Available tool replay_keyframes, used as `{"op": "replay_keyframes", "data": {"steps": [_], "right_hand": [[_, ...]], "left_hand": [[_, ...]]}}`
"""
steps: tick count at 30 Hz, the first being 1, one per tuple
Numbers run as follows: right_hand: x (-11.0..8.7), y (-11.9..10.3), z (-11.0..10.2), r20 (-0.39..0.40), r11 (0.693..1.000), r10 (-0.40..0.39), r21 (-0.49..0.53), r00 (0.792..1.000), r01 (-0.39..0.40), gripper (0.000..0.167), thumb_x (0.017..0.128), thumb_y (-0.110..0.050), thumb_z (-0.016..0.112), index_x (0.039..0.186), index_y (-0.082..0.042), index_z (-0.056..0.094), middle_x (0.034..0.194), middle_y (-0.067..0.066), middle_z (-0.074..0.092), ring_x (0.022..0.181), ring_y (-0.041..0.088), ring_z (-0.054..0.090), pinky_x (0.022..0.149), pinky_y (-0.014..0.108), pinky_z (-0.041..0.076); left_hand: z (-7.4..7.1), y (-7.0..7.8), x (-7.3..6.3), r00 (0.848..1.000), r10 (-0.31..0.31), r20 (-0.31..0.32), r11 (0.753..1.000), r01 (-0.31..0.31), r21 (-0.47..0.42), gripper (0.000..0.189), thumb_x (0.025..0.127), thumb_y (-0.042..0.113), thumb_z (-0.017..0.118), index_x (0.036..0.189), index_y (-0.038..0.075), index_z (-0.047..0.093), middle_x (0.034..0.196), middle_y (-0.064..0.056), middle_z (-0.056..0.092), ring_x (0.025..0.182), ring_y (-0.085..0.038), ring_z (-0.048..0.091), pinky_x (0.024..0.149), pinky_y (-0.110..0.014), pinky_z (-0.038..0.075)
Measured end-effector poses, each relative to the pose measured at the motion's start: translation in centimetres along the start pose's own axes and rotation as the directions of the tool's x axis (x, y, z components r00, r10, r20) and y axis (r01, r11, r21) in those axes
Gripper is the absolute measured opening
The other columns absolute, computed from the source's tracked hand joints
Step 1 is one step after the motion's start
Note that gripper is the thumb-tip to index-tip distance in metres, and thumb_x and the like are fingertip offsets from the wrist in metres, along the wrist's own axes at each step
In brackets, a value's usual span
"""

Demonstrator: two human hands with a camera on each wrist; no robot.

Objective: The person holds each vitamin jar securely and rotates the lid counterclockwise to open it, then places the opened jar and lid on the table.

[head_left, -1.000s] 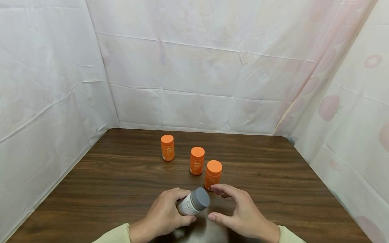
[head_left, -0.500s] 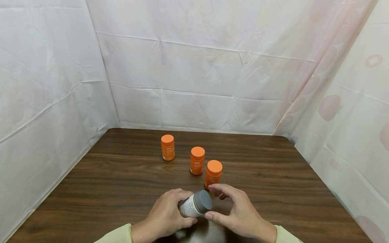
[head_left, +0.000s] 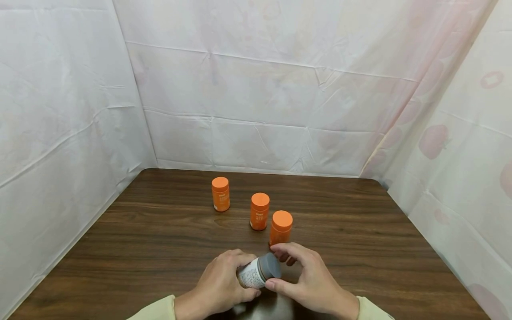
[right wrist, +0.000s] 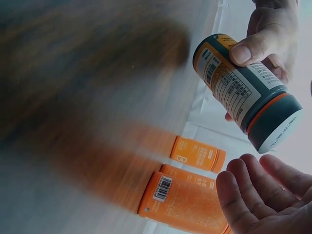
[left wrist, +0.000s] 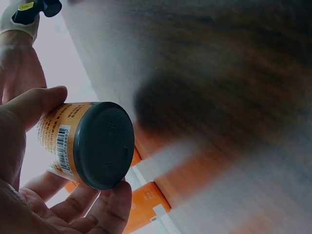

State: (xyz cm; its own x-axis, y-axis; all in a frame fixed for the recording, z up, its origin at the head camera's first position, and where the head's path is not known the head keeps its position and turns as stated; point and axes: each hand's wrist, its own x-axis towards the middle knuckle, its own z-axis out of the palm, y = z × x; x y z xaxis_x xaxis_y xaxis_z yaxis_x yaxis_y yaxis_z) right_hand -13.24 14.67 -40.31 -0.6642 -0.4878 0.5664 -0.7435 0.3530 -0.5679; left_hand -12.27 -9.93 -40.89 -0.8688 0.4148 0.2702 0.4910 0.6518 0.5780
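Observation:
My left hand [head_left: 222, 275] grips a dark grey-green pill bottle [head_left: 251, 274] with a white and orange label, tilted so its grey cap [head_left: 270, 266] points toward my right hand [head_left: 310, 278]. Fingers and thumb wrap the bottle's body, its dark base [left wrist: 105, 146] facing the left wrist camera. My right hand is spread around the cap with its thumb close to the near side. In the right wrist view its fingers [right wrist: 243, 195] are bent slightly, just short of the cap. Behind the hands an orange bottle [head_left: 281, 229] stands upright, partly covered by the right fingers.
Two more orange bottles stand upright farther back, one near the middle [head_left: 259, 212] and one to the left [head_left: 221, 194]. The dark wooden table [head_left: 140, 231] is bordered by white cloth hangings [head_left: 256, 89] at the back and both sides.
The held bottle has moved slightly right and toward me, its cap tilting lower. My right hand has moved left, closing in around the cap. The orange bottles stay put.

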Motion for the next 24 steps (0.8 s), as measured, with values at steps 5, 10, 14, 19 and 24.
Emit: {"op": "replay_keyframes", "data": {"steps": [5, 10, 14, 19, 24], "right_hand": [[0.16, 0.02, 0.26, -0.002, 1.0, -0.001, -0.005, 1.0, 0.001, 0.053, 0.083, -0.035, 0.088, 0.127, -0.019, 0.064, 0.103, -0.01, 0.067, 0.091, 0.01, 0.064, 0.073, 0.031, 0.054], [0.26, -0.05, 0.36, 0.001, 0.999, 0.044, -0.015, 0.999, -0.044, 0.052, 0.081, -0.039, 0.088, 0.125, -0.023, 0.065, 0.101, -0.013, 0.066, 0.089, 0.013, 0.064, 0.073, 0.03, 0.054], [0.32, -0.12, 0.39, 0.004, 0.998, 0.065, -0.023, 0.998, -0.065, 0.05, 0.081, -0.04, 0.088, 0.123, -0.025, 0.066, 0.1, -0.015, 0.065, 0.088, 0.014, 0.064, 0.072, 0.029, 0.053], [0.38, -0.16, 0.62, 0.0, 0.999, 0.047, -0.027, 0.999, -0.047, 0.042, 0.084, -0.039, 0.086, 0.119, -0.023, 0.069, 0.096, -0.016, 0.064, 0.083, 0.013, 0.061, 0.068, 0.029, 0.052], [0.41, -0.16, 0.67, 0.009, 0.998, 0.06, -0.031, 0.998, -0.059, 0.039, 0.085, -0.039, 0.085, 0.116, -0.02, 0.071, 0.092, -0.016, 0.063, 0.079, 0.01, 0.06, 0.066, 0.027, 0.051]], "left_hand": [[0.02, -0.08, 0.05, 1.0, -0.002, 0.017, 1.0, 0.002, 0.003, 0.044, 0.066, 0.035, 0.096, 0.103, 0.041, 0.073, 0.098, 0.02, 0.064, 0.084, -0.002, 0.055, 0.069, -0.028, 0.047], [-0.01, -0.12, 0.04, 1.0, -0.01, 0.023, 1.0, 0.01, 0.011, 0.044, 0.066, 0.035, 0.096, 0.102, 0.042, 0.073, 0.095, 0.021, 0.062, 0.082, -0.002, 0.054, 0.067, -0.028, 0.047], [-0.03, -0.12, 0.04, 1.0, -0.016, 0.022, 1.0, 0.016, 0.015, 0.044, 0.065, 0.035, 0.096, 0.102, 0.043, 0.073, 0.094, 0.021, 0.061, 0.082, -0.002, 0.054, 0.067, -0.028, 0.046], [-0.05, -0.05, 0.02, 1.0, -0.017, 0.023, 1.0, 0.017, 0.024, 0.043, 0.066, 0.035, 0.095, 0.102, 0.042, 0.073, 0.092, 0.021, 0.061, 0.081, -0.001, 0.053, 0.066, -0.027, 0.046], [-0.03, -0.01, 0.0, 1.0, -0.013, 0.022, 1.0, 0.013, 0.023, 0.044, 0.066, 0.035, 0.095, 0.103, 0.042, 0.073, 0.093, 0.021, 0.061, 0.081, -0.001, 0.053, 0.066, -0.027, 0.046]]}}
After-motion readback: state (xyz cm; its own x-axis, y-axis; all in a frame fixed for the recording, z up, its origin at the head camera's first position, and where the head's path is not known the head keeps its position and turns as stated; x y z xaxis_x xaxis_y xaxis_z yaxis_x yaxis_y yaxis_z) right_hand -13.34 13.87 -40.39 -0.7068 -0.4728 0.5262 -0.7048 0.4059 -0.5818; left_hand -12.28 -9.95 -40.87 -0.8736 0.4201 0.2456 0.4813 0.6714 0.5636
